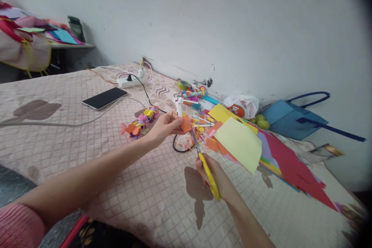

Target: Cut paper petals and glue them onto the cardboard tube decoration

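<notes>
Between the fingertips of my left hand [167,127] is a small square of orange paper [186,124], held up over the table. My right hand [213,172] is closed around the yellow handles of a pair of scissors [209,176]. Its metal blades point up and away, with their tips at the lower edge of the orange paper; whether they cut into it I cannot tell. Just behind my left hand stands a white glue gun [179,107]. Left of that hand lies a decoration covered in colourful paper flowers [142,121].
Coloured paper sheets [240,143] are stacked at the right, beside a blue bag [296,118]. Paper scraps [200,128] lie beyond the scissors. A tablet [104,98], a white power strip [130,81] and loose cables occupy the left. A wall rises behind.
</notes>
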{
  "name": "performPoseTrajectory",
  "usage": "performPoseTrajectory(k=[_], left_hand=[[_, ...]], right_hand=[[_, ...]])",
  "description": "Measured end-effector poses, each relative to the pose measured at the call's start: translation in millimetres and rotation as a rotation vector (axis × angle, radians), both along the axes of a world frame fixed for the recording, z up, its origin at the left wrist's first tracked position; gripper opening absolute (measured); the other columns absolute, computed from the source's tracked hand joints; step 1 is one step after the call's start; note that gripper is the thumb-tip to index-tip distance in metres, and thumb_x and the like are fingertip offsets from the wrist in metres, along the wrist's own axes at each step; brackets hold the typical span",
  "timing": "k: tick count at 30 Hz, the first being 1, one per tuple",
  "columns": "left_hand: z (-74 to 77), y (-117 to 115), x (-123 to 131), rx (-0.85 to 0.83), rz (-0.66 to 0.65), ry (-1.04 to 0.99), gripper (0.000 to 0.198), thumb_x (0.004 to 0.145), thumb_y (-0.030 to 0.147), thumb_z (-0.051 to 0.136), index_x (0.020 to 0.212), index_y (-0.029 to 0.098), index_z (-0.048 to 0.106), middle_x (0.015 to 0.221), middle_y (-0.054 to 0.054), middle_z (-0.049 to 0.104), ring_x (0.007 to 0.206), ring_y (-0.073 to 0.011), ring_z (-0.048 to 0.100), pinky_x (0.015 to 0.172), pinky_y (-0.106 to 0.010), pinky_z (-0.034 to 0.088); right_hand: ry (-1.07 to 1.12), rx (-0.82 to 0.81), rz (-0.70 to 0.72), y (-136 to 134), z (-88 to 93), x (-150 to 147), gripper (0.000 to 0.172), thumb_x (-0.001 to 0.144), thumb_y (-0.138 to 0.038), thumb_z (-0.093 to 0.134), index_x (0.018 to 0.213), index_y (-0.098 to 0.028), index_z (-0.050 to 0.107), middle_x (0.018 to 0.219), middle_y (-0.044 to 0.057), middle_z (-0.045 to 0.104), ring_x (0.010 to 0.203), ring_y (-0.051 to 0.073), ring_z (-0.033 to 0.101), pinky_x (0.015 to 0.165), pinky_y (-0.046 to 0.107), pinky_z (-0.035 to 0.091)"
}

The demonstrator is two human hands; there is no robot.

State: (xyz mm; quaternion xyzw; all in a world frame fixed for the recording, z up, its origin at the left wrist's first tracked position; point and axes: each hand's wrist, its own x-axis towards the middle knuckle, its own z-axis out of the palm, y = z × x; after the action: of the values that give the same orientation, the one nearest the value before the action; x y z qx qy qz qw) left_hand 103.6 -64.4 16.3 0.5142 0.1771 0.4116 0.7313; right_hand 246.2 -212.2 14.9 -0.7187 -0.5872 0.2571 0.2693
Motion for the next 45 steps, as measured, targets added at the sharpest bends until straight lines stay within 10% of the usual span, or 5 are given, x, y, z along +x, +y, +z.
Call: performPoseTrajectory(k=[19, 45], left_hand=[[1.3, 0, 0, 0.014, -0.019, 0.004, 0.022, 0.076, 0.029, 0.061, 0.075, 0.015, 0.045, 0.073, -0.001, 0.064, 0.067, -0.0118, 0.064, 0.068, -0.029, 0.054], [0.9, 0, 0, -0.017, -0.003, -0.01, 0.022, 0.075, 0.026, 0.063, 0.074, 0.015, 0.044, 0.073, 0.0, 0.063, 0.067, -0.0116, 0.064, 0.067, -0.027, 0.055]], right_hand=[[0.127, 0.006, 0.138, -3, -13.0, 13, 0.049, 0.083, -0.061, 0.029, 0.084, -0.017, 0.05, 0.051, -0.004, 0.042, 0.041, 0.011, 0.044, 0.04, 0.022, 0.036], [-0.007, 0.036, -0.003, 2, -9.3, 5, 0.026, 0.079, -0.042, 0.042, 0.067, -0.019, 0.044, 0.05, -0.004, 0.044, 0.04, 0.008, 0.042, 0.037, 0.018, 0.035]])
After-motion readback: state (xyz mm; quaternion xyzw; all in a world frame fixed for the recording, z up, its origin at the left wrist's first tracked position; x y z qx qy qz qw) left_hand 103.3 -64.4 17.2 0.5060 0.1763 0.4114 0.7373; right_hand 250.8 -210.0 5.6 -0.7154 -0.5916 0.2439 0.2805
